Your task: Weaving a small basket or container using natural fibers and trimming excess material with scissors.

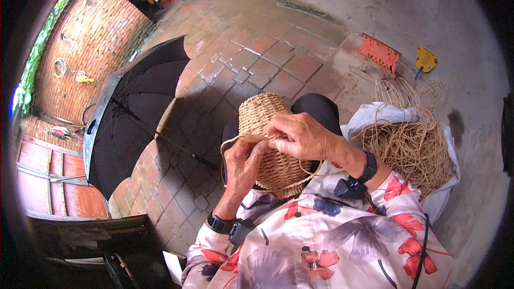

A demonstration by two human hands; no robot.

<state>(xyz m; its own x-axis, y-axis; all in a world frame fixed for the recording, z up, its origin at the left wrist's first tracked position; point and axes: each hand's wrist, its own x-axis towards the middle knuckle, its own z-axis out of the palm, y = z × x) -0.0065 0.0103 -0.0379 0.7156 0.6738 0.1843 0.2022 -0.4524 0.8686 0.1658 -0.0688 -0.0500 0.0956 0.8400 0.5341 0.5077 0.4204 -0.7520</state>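
Note:
A woven straw-coloured piece (pixel 267 107), like a basket, lies across my lap between my dark-clad knees (pixel 316 107). My left hand (pixel 243 160) grips its near side, thumb raised toward the middle, with a thin cord looping down beside it. My right hand (pixel 297 136) rests over the weave, fingertips pinched beside my left thumb at a strand; the exact strand between them is partly hidden.
A white sack (pixel 450 171) of tangled tan cord (pixel 401 155) stands at my right, near an orange plastic piece (pixel 377 51) and yellow swatter (pixel 425 58) by the wall. An open black umbrella (pixel 134 134) rests on wet paving at my left, before a brick wall (pixel 91 27).

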